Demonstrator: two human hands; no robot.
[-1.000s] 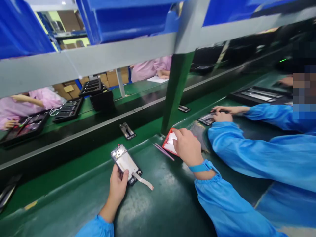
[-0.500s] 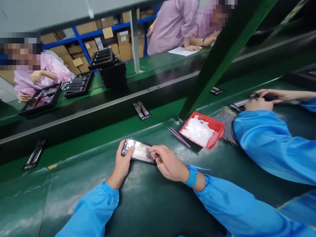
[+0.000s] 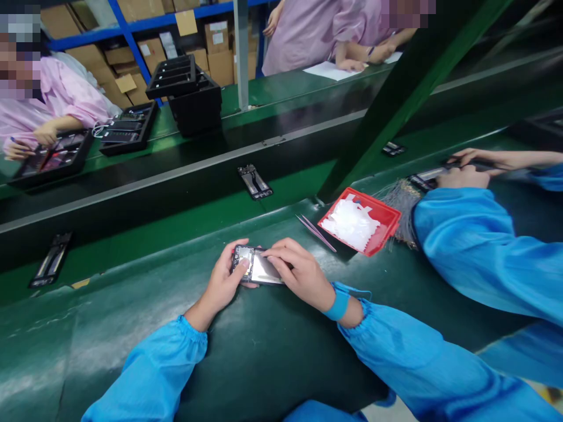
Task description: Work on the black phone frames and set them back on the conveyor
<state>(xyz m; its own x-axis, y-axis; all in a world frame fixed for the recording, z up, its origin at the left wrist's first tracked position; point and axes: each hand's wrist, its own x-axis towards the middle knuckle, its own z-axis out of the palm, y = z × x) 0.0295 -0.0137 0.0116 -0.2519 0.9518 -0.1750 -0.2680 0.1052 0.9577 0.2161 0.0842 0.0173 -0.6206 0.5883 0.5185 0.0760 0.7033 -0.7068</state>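
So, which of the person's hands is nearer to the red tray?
Right. The right hand rests on the phone frame, a little way left of the red tray. The left hand grips the frame's other end, farther from the tray.

A dark conveyor belt [image 3: 132, 205] runs before blue shelving [image 3: 129, 44] stacked with cardboard boxes [image 3: 222, 70]

Five phone frames, three lots of trays, one red tray, one pair of tweezers.
Open black rectangular phone frames, five: the held phone frame [image 3: 259, 271] at 6 o'clock, a belt frame [image 3: 255, 181] near 12, a left frame [image 3: 50, 264] at 9, a small frame [image 3: 393, 149] at 2, a neighbour's frame [image 3: 424, 179] at 3. Flat black plastic trays: two singles, near tray [image 3: 127, 126] and far-left tray [image 3: 53, 155] at 10, plus one tray stack [image 3: 193, 97] at 11. One shallow red plastic tray [image 3: 383, 235] at 3; one pair of pink tweezers [image 3: 316, 232] at 4.
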